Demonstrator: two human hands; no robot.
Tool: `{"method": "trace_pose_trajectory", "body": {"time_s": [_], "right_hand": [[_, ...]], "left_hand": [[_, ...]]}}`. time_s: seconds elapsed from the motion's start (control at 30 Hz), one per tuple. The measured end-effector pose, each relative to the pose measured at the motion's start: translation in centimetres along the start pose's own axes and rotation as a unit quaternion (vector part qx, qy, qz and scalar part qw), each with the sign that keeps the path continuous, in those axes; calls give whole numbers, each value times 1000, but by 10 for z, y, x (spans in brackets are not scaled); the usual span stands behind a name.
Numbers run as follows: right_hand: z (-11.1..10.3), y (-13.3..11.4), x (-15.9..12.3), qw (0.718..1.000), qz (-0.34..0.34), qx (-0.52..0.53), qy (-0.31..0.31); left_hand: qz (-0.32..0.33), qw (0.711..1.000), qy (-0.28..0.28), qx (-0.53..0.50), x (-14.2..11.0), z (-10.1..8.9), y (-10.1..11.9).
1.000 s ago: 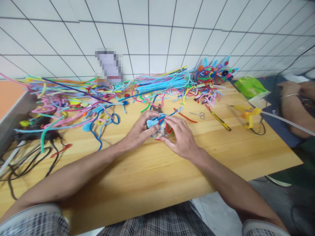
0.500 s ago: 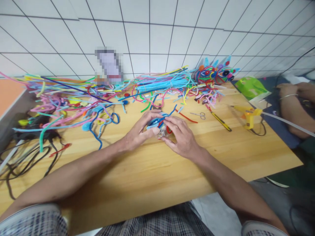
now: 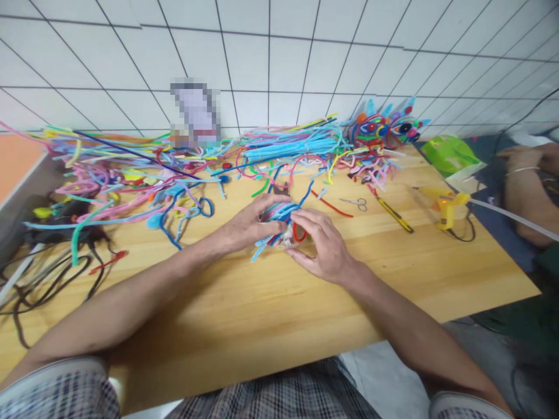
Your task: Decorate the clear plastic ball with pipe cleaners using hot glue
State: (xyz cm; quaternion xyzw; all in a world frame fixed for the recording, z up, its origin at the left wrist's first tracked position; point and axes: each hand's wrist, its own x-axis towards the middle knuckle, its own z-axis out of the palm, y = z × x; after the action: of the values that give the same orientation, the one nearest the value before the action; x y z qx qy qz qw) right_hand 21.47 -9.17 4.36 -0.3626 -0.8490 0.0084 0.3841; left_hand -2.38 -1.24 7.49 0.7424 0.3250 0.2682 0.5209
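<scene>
Between my hands, over the middle of the table, is a rounded pipe-cleaner piece (image 3: 279, 214) in light blue, dark blue and pink, with a red loop at its right side. My left hand (image 3: 248, 224) is closed on its left side, the thumb lying across it. Fingers of my right hand (image 3: 321, 241) curve round its right edge. A dark blue pipe-cleaner end sticks up at its top right, and a light blue end points down at lower left. Its underside looks pale and crinkled; palms hide much of it. Behind it lie pliers (image 3: 280, 187), partly covered.
Loose pipe cleaners (image 3: 100, 180) heap at left and a light blue bundle (image 3: 297, 145) lies at the back. On the right are small scissors (image 3: 354, 203), a yellow cutter (image 3: 393, 212), a glue gun (image 3: 448, 208) and two finished colourful faces (image 3: 386, 129). Another person's arm (image 3: 522, 180) is at far right.
The piece has been turned in my hands, so its striped pipe cleaners and a light blue end at lower left now show. My left thumb has shifted over it; the view tilts slightly.
</scene>
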Motion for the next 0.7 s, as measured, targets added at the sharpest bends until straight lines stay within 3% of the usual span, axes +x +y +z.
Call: {"method": "trace_pose_trajectory", "body": {"time_s": [0.47,0.7], "right_hand": [[-6,2,2,999,32,-6,23],[-9,2,4,997,71,15,-9]], "left_hand": [[12,998,21,54,-4,8,3],[32,998,14,59,-5,8,2]]}}
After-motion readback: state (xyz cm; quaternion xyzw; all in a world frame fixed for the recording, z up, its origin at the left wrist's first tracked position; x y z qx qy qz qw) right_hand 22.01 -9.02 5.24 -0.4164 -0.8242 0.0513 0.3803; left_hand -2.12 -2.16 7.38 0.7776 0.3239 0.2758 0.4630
